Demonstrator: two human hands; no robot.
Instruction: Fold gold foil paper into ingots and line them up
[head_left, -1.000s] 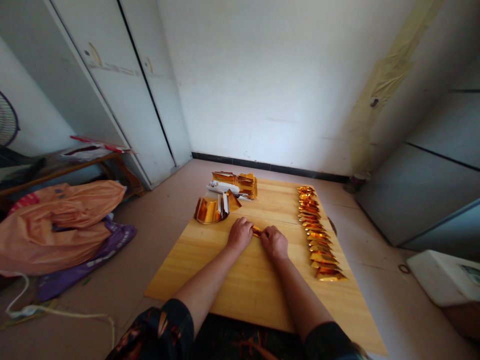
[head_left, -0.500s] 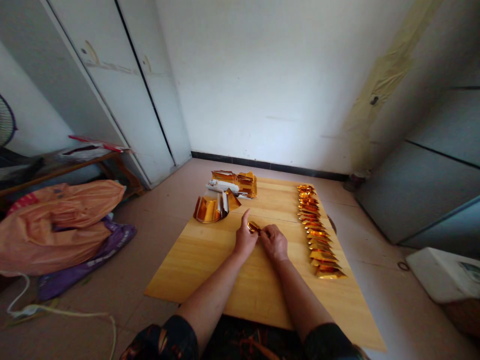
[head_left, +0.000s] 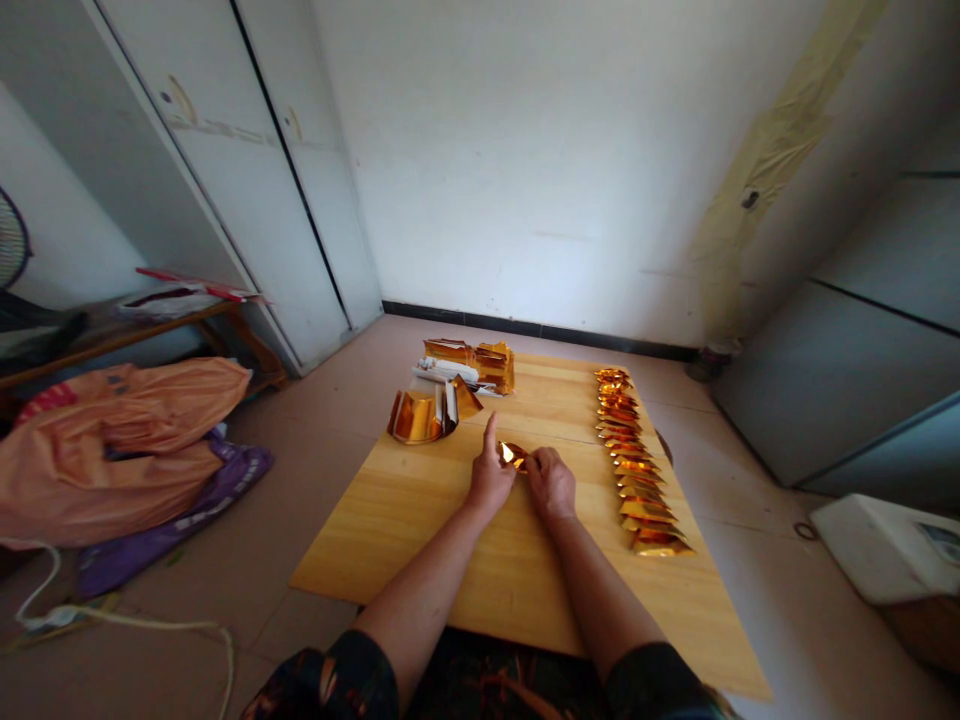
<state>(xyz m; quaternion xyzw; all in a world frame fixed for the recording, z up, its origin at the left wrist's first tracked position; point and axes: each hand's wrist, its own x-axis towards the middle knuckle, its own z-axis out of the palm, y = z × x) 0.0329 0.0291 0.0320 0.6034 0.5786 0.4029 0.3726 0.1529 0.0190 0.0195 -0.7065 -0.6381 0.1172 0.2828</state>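
Both my hands meet at the middle of a light wooden board. Between them is a small gold foil piece. My left hand pinches its left side, with the index finger sticking straight up. My right hand is curled and grips the piece's right side. A long row of folded gold foil pieces runs along the board's right side. At the board's far left lie a curled gold foil stack and a pile of gold and white sheets.
An orange plastic bag on a purple one lies on the floor at the left, with a white cord nearby. A white cabinet stands behind. A grey appliance and a white box are at the right.
My hands went from pressing the foil piece flat on the board to lifting and pinching it between them. My left index finger now points up.
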